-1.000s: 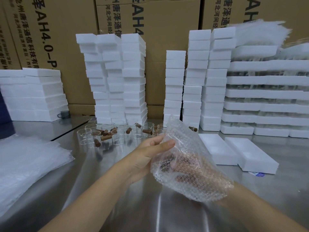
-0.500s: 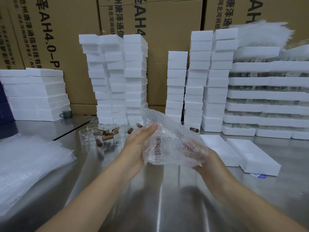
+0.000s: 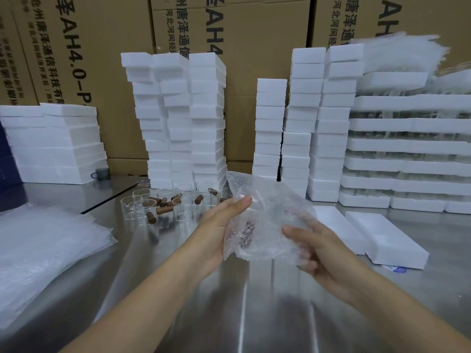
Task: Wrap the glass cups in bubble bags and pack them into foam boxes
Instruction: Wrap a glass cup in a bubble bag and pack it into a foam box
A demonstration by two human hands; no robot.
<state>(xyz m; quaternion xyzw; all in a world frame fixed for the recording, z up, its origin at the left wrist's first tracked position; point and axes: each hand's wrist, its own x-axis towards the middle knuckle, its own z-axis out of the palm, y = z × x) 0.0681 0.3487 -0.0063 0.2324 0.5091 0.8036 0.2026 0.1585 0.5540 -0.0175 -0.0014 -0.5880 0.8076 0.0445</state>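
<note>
Bubble bag (image 3: 270, 217) with cup (image 3: 246, 231) inside is held crosswise left of the foam box (image 3: 340, 231), left hand (image 3: 221, 225) pinching one end, right hand (image 3: 316, 250) gripping the other, nearer the box.

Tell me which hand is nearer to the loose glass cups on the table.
Left. The left hand, holding the bubble bag's left edge, is just right of the glass cups; the right hand grips the bag's other side, farther right of them.
</note>
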